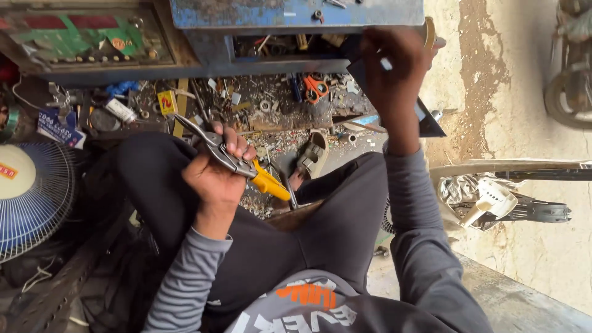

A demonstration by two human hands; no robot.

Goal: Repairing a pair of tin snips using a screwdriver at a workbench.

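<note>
Left hand (217, 176) is wrapped tight round yellow-handled pliers (237, 161), nose pointing up-left over the lap, prob parked ready. Right hand (393, 77) reaches up w/ fingers closed on a dark flat plate (425, 120) at the blue metal box (296, 15) edge, steadying it. Orange scissors (315, 87) sit amid floor clutter.

A small yellow square label (166, 102) with a red mark is seen among the floor clutter. A blue-and-white printed package (60, 129) lies at left, above a fan hub sticker (8, 171), yellow with red.
</note>
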